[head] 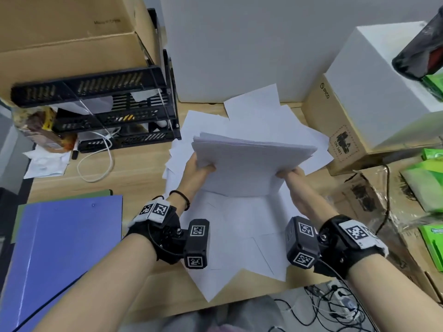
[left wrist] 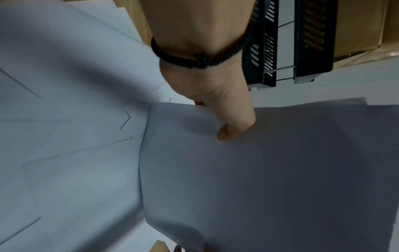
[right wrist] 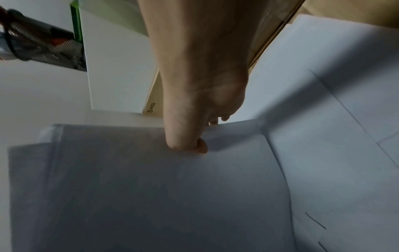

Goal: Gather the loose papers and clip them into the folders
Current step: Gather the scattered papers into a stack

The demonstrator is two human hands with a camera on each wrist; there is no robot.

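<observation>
A stack of white papers [head: 249, 161] stands on its lower edge over the desk, held between both hands. My left hand [head: 200, 165] grips its left side, thumb on the near face [left wrist: 228, 131]. My right hand [head: 288, 173] pinches the right side, thumb pressed on the sheets [right wrist: 194, 146]. More loose white sheets [head: 239, 236] lie scattered flat on the wooden desk [head: 134, 178] beneath and behind the stack. A closed blue folder [head: 62, 248] lies at the near left on top of a green folder [head: 72, 196].
A black tiered letter tray [head: 115, 111] stands at the back left under a cardboard box [head: 72, 37]. Cardboard and white boxes [head: 359, 111] crowd the right, with green packets [head: 429, 188]. A white cable [head: 100, 161] loops on the desk. Wires [head: 335, 305] hang off the front edge.
</observation>
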